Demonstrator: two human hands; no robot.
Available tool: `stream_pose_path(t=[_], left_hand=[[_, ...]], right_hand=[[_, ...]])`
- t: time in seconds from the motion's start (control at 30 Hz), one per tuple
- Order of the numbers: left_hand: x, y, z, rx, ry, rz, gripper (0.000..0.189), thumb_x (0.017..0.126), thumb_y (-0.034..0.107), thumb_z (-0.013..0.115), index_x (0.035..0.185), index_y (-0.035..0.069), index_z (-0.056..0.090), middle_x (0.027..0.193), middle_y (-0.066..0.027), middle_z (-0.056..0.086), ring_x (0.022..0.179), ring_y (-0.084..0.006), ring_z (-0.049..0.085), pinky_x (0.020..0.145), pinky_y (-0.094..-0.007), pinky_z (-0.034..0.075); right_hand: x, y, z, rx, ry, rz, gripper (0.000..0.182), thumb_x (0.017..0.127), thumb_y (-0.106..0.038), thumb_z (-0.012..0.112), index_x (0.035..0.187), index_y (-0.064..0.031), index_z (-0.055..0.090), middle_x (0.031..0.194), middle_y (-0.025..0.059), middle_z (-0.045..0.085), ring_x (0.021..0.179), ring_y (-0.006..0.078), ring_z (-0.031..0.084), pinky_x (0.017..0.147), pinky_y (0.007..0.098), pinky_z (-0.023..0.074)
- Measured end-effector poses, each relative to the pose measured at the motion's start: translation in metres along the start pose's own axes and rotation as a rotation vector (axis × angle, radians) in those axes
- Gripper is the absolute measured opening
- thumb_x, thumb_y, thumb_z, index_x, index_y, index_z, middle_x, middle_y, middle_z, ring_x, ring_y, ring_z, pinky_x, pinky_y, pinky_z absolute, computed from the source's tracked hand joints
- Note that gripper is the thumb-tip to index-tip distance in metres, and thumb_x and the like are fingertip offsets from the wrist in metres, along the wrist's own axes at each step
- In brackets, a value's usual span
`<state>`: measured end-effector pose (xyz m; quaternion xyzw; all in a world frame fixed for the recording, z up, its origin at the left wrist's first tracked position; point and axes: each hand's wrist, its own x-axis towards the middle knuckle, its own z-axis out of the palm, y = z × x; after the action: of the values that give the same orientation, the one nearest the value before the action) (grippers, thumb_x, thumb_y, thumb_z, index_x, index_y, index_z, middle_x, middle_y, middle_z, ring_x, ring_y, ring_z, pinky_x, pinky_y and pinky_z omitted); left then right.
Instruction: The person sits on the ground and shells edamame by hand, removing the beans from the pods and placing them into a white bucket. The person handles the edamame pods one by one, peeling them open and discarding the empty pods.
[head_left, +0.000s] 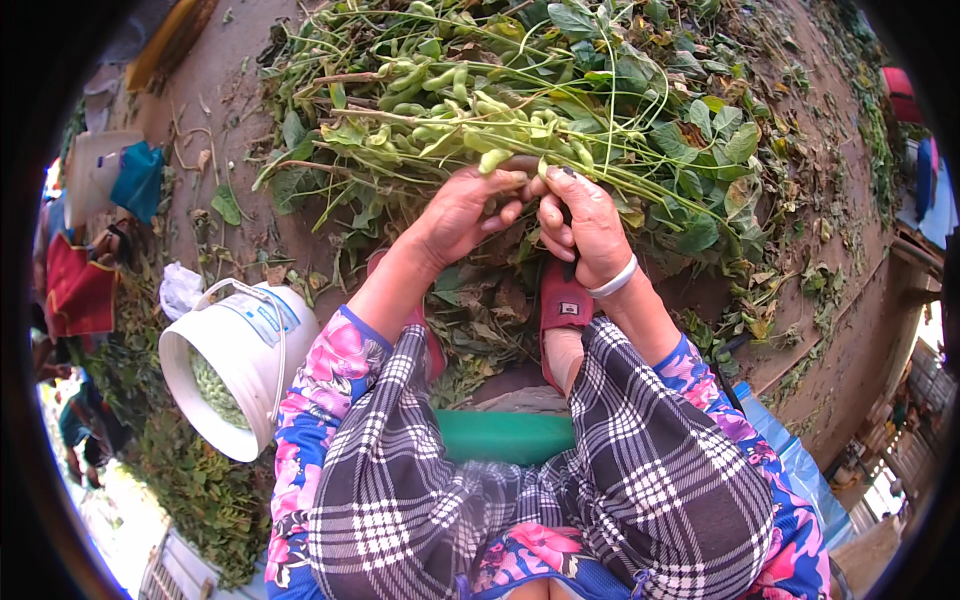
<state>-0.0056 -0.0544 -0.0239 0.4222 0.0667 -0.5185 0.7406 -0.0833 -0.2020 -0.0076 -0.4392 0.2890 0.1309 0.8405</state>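
Observation:
My left hand (476, 202) and my right hand (585, 217) meet at the near edge of a heap of cut soybean plants (465, 120). Against the thumb and forefinger of my left hand sits a plump green pod (493, 160). My right thumb and forefinger pinch another green pod (543, 168); a silvery bangle (613, 277) rings that wrist. Something dark shows within the right fingers, partly hidden. The plants' stems run roughly left to right, with many pods among the leaves. A white plastic bucket (247, 334) leans at my left, and loose green pods (217, 390) lie inside it.
Red shoes (566, 300) flank fallen leaves between my feet. Beneath me is a green seat (502, 435). A white plastic bag (180, 291) lies by the bucket. Farther left stand another pale bucket (94, 176) and a red bag (79, 289); a person (90, 424) is nearby.

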Motion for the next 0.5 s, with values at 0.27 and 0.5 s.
stream_pose_path(t=[0.27, 0.5], left_hand=[[0.004, -0.01, 0.001, -0.097, -0.021, 0.049, 0.012, 0.089, 0.019, 0.058, 0.093, 0.008, 0.06, 0.076, 0.0046, 0.053, 0.055, -0.0032, 0.038, 0.05, -0.0155, 0.03], [0.008, -0.011, 0.003, 0.002, 0.103, 0.075, 0.012, 0.086, 0.016, 0.063, 0.092, 0.006, 0.059, 0.069, 0.0048, 0.049, 0.051, -0.0028, 0.037, 0.043, -0.0166, 0.026]], right_hand=[[-0.001, 0.005, -0.002, 0.003, -0.079, 0.116, 0.03, 0.096, -0.033, 0.042, 0.089, -0.0049, 0.051, 0.057, -0.0012, 0.045, 0.039, 0.004, 0.03, 0.033, 0.0191, 0.0247], [-0.011, 0.011, 0.003, -0.502, 0.053, -0.201, 0.027, 0.095, -0.027, 0.041, 0.099, -0.0022, 0.05, 0.062, 0.0046, 0.055, 0.057, 0.0113, 0.051, 0.056, 0.0256, 0.0403]])
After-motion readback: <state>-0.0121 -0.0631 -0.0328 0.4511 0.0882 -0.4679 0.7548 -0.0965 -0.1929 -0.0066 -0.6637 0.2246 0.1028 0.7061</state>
